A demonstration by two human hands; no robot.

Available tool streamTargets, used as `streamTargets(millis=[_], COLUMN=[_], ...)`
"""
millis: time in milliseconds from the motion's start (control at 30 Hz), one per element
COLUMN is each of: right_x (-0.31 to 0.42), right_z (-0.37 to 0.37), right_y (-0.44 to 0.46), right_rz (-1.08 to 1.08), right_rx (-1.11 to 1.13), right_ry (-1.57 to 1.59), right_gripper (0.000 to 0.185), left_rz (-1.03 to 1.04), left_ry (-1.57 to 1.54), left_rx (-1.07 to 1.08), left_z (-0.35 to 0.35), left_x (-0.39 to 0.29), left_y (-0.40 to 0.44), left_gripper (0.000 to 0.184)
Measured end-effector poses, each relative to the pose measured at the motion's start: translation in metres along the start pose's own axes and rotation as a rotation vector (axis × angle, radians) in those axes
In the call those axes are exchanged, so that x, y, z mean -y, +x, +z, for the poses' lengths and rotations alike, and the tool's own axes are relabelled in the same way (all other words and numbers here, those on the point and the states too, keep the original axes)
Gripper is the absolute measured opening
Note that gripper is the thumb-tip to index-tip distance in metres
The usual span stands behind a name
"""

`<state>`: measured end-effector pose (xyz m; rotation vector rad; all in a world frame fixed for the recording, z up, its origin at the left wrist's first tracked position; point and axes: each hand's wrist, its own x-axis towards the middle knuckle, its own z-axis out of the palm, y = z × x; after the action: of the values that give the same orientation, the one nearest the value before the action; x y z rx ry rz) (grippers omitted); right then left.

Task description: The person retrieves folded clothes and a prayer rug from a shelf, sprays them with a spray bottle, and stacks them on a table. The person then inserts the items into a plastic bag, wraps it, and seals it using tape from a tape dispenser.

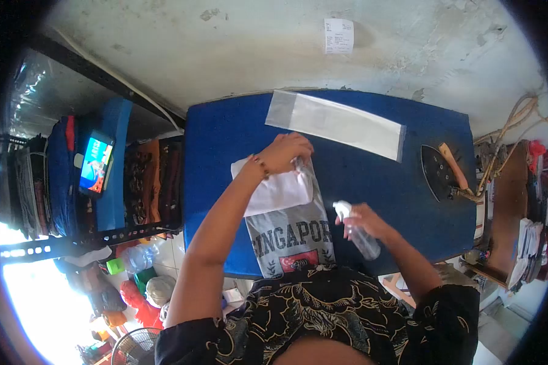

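Clear bottle (364, 243) grasped in right hand (367, 221); left hand (286, 152) over cloth (280, 196), grip unclear

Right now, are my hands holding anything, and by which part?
Your right hand holds the spray bottle around its neck, below the white head; your left hand's hold is unclear.

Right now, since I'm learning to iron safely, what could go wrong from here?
The spray bottle in the right hand faces the grey shirt, so a squeeze might overwet it. The iron's cord hangs off to the right; a snag could drag the iron. If it's hot, which I can't tell, the plastic sleeve might melt on contact.
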<state>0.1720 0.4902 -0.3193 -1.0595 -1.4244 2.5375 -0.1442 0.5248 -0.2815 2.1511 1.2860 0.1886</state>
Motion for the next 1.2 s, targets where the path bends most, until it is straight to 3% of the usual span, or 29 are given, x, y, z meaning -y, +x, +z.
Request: streamTargets(millis=[100, 133, 233, 267, 367, 400, 500, 533, 567, 600, 633, 667, 767, 900, 1033, 1100, 1133, 1200], right_x=[-0.012, 0.004, 0.054, 0.064, 0.073, 0.073, 0.057, 0.044, 0.026, 0.010, -0.007, -0.030, -0.009, -0.024, -0.021, -0.034, -0.040, -0.042], right_z=[-0.011, -0.010, -0.004, -0.005, 0.011, 0.018, 0.045, 0.047, 0.049, 0.048, 0.051, 0.040, 0.055, 0.010, -0.023, -0.062, -0.071, -0.062], right_y=[0.019, 0.029, 0.064, 0.073, 0.071, 0.063, 0.030, 0.019, 0.005, -0.007, -0.018, -0.023, -0.060, -0.034, 0.002, 0.028, 0.037, 0.040], right_rz=[-0.096, -0.115, -0.253, -0.233, -0.323, -0.301, -0.330, -0.243, -0.172, -0.381, -0.390, -0.394, -0.062, -0.312, -0.407, -0.556, -0.629, -0.885], right_rx=[0.007, -0.040, -0.023, 0.017, -0.004, 0.014, 0.071, 0.111, 0.183, 0.238, 0.317, 0.364, 0.182, -0.046, -0.505, -0.685, -0.777, -1.036], right_ry=[0.292, 0.276, 0.170, 0.118, -0.046, -0.055, -0.004, -0.090, -0.126, -0.464, -0.394, -0.536, -0.212, -0.104, -0.462, -0.958, -1.205, -1.357], right_gripper=[0.033, 0.032, 0.031, 0.028, 0.025, 0.024, 0.029, 0.030, 0.029, 0.027, 0.028, 0.030, 0.032, 0.032, 0.038, 0.034, 0.033, 0.035], left_rz=[0.120, 0.101, -0.181, -0.251, -0.388, -0.465, -0.546, -0.591, -0.626, -0.660, -0.692, -0.679, -0.727, -0.782, -0.719, -0.961, -0.937, -0.846], left_ry=[-0.193, -0.058, -0.049, 0.127, 0.253, 0.275, 0.220, 0.207, 0.151, 0.098, 0.049, 0.045, 0.146, 0.340, 0.613, 0.862, 0.826, 0.828], left_rx=[-0.263, -0.343, -0.679, -0.657, -0.676, -0.580, -0.613, -0.651, -0.769, -0.888, -1.009, -1.140, -1.397, -2.054, -2.276, -1.905, -1.796, -1.502], left_z=[-0.004, 0.000, 0.016, 0.029, 0.068, 0.082, 0.109, 0.113, 0.114, 0.115, 0.115, 0.111, 0.118, 0.125, 0.038, -0.006, -0.028, -0.070], left_x=[-0.009, -0.013, -0.044, -0.042, -0.046, -0.043, -0.040, -0.042, -0.046, -0.050, -0.054, -0.065, -0.095, -0.087, -0.083, -0.076, -0.069, -0.047], left_y=[-0.029, -0.037, -0.044, -0.051, -0.084, -0.094, -0.105, -0.108, -0.113, -0.119, -0.128, -0.140, -0.190, -0.294, -0.436, -0.491, -0.509, -0.548], left_gripper=[0.027, 0.035, 0.051, 0.061, 0.057, 0.056, 0.056, 0.054, 0.053, 0.052, 0.051, 0.047, 0.035, 0.031, 0.035, 0.042, 0.047, 0.057])
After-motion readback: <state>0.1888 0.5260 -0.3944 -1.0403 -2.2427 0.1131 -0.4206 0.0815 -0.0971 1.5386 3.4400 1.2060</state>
